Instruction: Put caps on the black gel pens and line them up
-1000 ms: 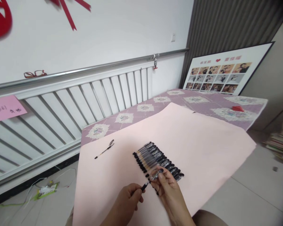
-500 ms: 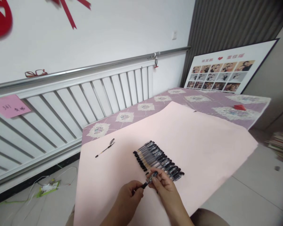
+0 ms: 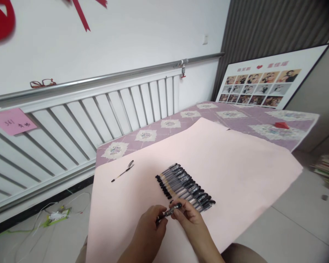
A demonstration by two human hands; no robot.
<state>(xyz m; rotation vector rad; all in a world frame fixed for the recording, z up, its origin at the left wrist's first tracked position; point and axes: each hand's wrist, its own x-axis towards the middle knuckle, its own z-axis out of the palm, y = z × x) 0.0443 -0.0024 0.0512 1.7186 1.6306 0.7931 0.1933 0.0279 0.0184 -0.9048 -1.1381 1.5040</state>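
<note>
White-painted wall (image 3: 153, 33) fills the background, with a white slatted metal radiator (image 3: 106, 113) below it. Against these stands a table under a purple cloth with cream floral medallions (image 3: 253, 116), largely covered by a broad pale-pink sheet (image 3: 230, 164). Behind its far end leans a black-edged white photo board (image 3: 263, 78); red Chinese characters flank a red heart above three rows of pictures, their strokes too soft to read with certainty.

On the sheet lies a slanting row of clear-barrelled, black-tipped pens (image 3: 181, 182), packed side by side; pale print marks some, too small to read. Just in front of it, the person's left hand (image 3: 153, 226) closes its fingers around the lower part of a clear-and-black pen (image 3: 168, 212), while the right hand (image 3: 190, 217) pinches the upper end. Whether its cap is fully seated cannot be told.

A square pink paper note (image 3: 12, 122) on the radiator reads "361", with two handwritten characters beneath. Near the sheet's left edge lies a lone slim pen (image 3: 123, 172), well apart from the row.
</note>
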